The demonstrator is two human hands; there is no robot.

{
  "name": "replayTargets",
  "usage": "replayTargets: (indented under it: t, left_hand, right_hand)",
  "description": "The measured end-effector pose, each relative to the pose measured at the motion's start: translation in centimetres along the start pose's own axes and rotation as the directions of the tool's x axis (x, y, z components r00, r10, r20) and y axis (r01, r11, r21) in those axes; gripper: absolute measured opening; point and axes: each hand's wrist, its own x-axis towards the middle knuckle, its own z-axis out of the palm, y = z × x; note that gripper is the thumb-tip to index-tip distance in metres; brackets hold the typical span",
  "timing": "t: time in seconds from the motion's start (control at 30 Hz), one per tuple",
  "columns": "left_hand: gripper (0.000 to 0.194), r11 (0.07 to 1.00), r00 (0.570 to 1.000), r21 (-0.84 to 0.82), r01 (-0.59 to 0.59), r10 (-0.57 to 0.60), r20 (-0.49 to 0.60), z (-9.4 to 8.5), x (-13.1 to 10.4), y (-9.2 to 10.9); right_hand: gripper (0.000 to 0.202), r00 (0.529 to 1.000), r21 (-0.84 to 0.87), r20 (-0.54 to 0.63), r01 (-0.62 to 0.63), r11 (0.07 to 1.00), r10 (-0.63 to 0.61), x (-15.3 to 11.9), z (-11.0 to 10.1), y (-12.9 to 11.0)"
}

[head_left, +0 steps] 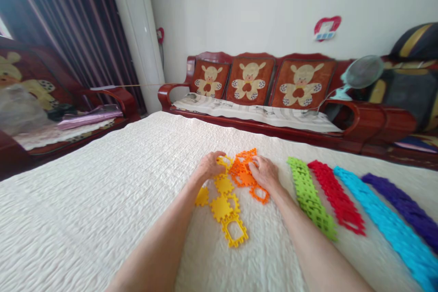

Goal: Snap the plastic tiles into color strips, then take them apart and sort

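Several yellow interlocking pieces [221, 207] lie loosely on the white quilted cover, some solid and some with an open frame. My left hand [210, 165] has its fingers curled round a yellow frame piece [226, 162] at their far end. To the right is a loose pile of orange pieces [245, 178]. My right hand [265, 171] touches this pile with bent fingers, its thumb and fingertips on an orange piece. The two hands are apart, with yellow and orange pieces between them.
On the right, rows of green [310, 198], red [337, 196], light blue [383, 219] and purple pieces [404, 203] lie on the quilted cover [112, 182]. Beyond it stand a wooden sofa [273, 130] with bear cushions, a fan [364, 72] and, at left, an armchair [126, 100].
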Motion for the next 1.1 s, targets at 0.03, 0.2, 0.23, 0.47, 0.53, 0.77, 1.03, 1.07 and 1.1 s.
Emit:
replayTargets:
  t: [0.03,0.2,0.23,0.47,0.53,0.77,1.03,1.07,1.1]
  left_hand:
    - [0.057,1.0,1.0,-0.014,-0.018,0.018,-0.015,0.0,0.0,-0.2]
    - [0.05,0.991,0.986,0.029,-0.131,0.133,-0.096,0.1,-0.1,-0.8]
    - [0.049,0.989,0.984,0.032,-0.144,0.147,-0.1,0.1,-0.1,-0.8]
    - [0.045,0.995,0.981,-0.002,-0.104,0.102,-0.167,-0.2,-0.1,-0.9]
    - [0.045,0.995,0.982,-0.057,-0.078,0.067,-0.178,-0.5,0.1,-1.5]
    - [0.045,0.94,0.98,-0.34,0.036,-0.1,-0.173,-1.3,0.7,-3.4]
    - [0.046,0.995,0.983,-0.016,-0.101,0.097,-0.158,0.0,0.5,-2.2]
    - [0.049,0.993,0.985,0.015,-0.12,0.121,-0.125,0.3,0.5,-2.2]
    - [0.053,0.99,0.986,0.041,-0.136,0.14,-0.095,0.5,0.5,-2.3]
  right_hand:
    - [0.036,1.0,0.006,-0.003,0.014,1.0,-0.014,0.0,0.0,0.0]
    - [0.034,1.0,0.033,-0.013,0.021,0.999,-0.021,0.0,0.2,0.2]
    - [0.035,1.0,0.033,-0.014,0.017,0.999,-0.017,0.0,0.2,0.2]
    - [0.035,1.0,0.045,-0.003,0.019,0.999,-0.019,-0.1,0.3,-0.4]
    - [0.035,1.0,0.059,-0.006,0.023,0.998,-0.022,-0.2,0.3,-0.7]
    - [0.033,0.998,0.08,0.01,0.061,0.995,-0.062,-0.6,0.4,-1.8]
    - [0.034,0.997,0.185,-0.021,0.08,0.98,-0.077,-0.4,0.7,-1.9]
    - [0.034,0.996,0.185,-0.028,0.085,0.979,-0.082,-0.3,0.7,-1.8]
    - [0.034,0.996,0.183,-0.031,0.092,0.979,-0.088,-0.3,0.7,-1.8]
